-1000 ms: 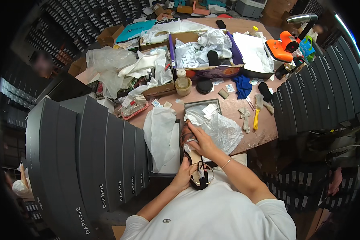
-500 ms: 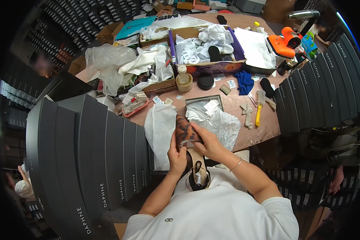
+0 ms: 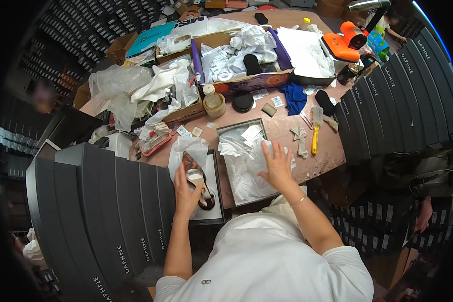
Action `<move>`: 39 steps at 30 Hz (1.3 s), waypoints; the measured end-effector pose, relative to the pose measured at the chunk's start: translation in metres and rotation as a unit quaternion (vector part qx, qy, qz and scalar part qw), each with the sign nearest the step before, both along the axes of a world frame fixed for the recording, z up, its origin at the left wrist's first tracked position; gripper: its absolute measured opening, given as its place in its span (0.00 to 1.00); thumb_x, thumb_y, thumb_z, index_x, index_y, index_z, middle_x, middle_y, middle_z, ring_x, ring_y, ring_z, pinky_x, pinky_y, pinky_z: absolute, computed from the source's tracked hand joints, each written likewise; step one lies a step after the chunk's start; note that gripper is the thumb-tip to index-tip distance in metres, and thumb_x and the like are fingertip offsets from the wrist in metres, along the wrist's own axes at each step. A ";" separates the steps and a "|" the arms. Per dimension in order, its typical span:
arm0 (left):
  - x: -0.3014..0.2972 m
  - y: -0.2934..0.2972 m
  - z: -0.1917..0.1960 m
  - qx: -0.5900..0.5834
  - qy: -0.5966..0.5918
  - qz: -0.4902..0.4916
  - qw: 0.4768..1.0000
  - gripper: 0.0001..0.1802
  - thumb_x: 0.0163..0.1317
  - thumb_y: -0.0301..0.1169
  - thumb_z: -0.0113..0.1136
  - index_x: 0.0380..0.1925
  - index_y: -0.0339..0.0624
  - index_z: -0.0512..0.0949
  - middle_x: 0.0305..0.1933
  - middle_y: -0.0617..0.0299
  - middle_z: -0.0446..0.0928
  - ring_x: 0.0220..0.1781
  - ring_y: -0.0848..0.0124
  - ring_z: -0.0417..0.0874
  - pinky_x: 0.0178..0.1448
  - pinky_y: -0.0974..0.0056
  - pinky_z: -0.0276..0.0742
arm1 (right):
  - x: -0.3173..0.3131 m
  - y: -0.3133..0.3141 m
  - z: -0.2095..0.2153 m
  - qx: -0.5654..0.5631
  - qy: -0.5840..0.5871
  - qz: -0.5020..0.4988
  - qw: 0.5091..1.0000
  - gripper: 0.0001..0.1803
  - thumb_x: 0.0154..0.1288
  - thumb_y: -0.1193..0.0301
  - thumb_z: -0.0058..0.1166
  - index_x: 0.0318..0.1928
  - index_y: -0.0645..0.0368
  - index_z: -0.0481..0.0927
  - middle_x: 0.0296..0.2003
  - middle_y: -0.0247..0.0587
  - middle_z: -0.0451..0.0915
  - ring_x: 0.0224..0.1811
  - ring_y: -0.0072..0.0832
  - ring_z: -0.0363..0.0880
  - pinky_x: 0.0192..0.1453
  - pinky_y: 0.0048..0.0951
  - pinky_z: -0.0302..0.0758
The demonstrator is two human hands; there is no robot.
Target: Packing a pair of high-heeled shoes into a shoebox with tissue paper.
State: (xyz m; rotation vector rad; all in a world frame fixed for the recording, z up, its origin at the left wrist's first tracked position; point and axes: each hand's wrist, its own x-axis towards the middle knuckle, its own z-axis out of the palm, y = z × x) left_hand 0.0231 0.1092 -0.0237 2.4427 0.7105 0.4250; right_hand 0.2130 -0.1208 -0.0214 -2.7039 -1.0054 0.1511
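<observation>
My left hand (image 3: 185,189) rests with its fingers laid loosely over a high-heeled shoe (image 3: 196,178), touching it rather than clamping it; I cannot tell whether the thumb closes round the far side. The shoe, brown and patterned with a pale insole, lies just under and beyond those fingertips on white wrapping paper (image 3: 186,151), inside a shallow box lid (image 3: 214,214) with a dark rim. My right hand (image 3: 277,166) is spread wide, fingers splayed and holding nothing, pressing flat on crumpled white tissue paper (image 3: 249,171) that fills an open shoe box (image 3: 226,132) just to the right of the lid. As I judge it, the packing is at a middle stage: the box is lined with tissue and the shoe is laid out on its paper, but the shoe is not yet in the box and I see no second shoe beside it. Beyond my right fingertips lie a yellow-handled brush (image 3: 316,131) and a blue cloth (image 3: 293,98) on the cluttered worktable (image 3: 287,128). To the left of my left hand stand rows of dark stacked shoe boxes (image 3: 100,211).
</observation>
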 end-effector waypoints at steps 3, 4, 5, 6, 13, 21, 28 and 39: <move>0.028 -0.036 0.008 -0.360 0.009 -0.087 0.929 0.53 0.45 0.28 0.71 0.70 0.42 0.51 0.65 0.40 0.61 0.64 0.49 0.67 0.68 0.55 0.61 | 0.013 -0.020 -0.040 0.009 0.079 0.015 0.997 0.32 0.52 0.66 0.65 0.59 0.55 0.72 0.43 0.51 0.77 0.54 0.43 0.72 0.64 0.46 0.59; 0.041 -0.049 0.007 -0.254 0.026 -0.129 0.958 0.51 0.45 0.28 0.71 0.70 0.42 0.53 0.64 0.41 0.63 0.64 0.49 0.67 0.68 0.52 0.60 | 0.013 -0.022 -0.045 0.029 0.092 0.041 0.994 0.28 0.52 0.67 0.64 0.55 0.57 0.76 0.38 0.49 0.79 0.50 0.42 0.75 0.62 0.44 0.63; 0.051 -0.059 0.004 -0.148 0.049 -0.174 0.972 0.50 0.45 0.28 0.70 0.69 0.42 0.55 0.63 0.42 0.65 0.64 0.50 0.67 0.69 0.50 0.58 | 0.003 -0.017 -0.039 0.093 0.146 0.076 0.982 0.22 0.54 0.67 0.62 0.50 0.59 0.78 0.36 0.51 0.79 0.46 0.43 0.77 0.57 0.42 0.67; 0.058 -0.065 0.002 -0.040 0.069 -0.223 0.972 0.49 0.45 0.29 0.70 0.68 0.41 0.57 0.62 0.42 0.67 0.64 0.51 0.68 0.70 0.48 0.56 | -0.009 -0.006 -0.029 0.158 0.197 0.105 0.962 0.16 0.57 0.68 0.60 0.45 0.62 0.80 0.33 0.53 0.80 0.41 0.44 0.79 0.52 0.39 0.72; 0.059 -0.068 -0.047 0.090 0.315 -0.360 0.874 0.33 0.39 0.26 0.66 0.51 0.40 0.72 0.55 0.49 0.72 0.62 0.57 0.68 0.69 0.29 0.38 | 0.017 0.000 -0.033 0.160 0.159 0.059 0.972 0.17 0.61 0.69 0.54 0.49 0.65 0.78 0.38 0.51 0.79 0.52 0.45 0.76 0.61 0.43 0.67; 0.130 -0.087 -0.057 0.177 0.198 -0.328 0.907 0.38 0.41 0.38 0.72 0.55 0.41 0.71 0.63 0.49 0.65 0.74 0.53 0.52 0.70 0.30 0.40 | 0.046 0.023 -0.086 -0.026 -0.008 0.071 0.997 0.36 0.54 0.62 0.59 0.63 0.57 0.66 0.42 0.51 0.79 0.59 0.47 0.69 0.68 0.69 0.43; 0.099 -0.090 -0.100 0.194 0.306 -0.385 0.849 0.17 0.56 0.33 0.54 0.46 0.41 0.78 0.50 0.48 0.75 0.66 0.47 0.63 0.69 0.31 0.41 | 0.089 0.037 -0.056 -0.060 0.250 0.007 0.966 0.23 0.57 0.62 0.51 0.52 0.58 0.76 0.41 0.54 0.81 0.51 0.50 0.76 0.66 0.73 0.43; 0.112 -0.087 -0.015 0.135 0.292 -0.413 0.852 0.42 0.52 0.34 0.61 0.68 0.40 0.58 0.65 0.50 0.66 0.73 0.55 0.55 0.72 0.31 0.34 | 0.088 -0.015 0.055 0.299 0.437 0.037 0.848 0.20 0.64 0.72 0.43 0.54 0.67 0.75 0.42 0.36 0.80 0.42 0.20 0.74 0.49 0.26 0.72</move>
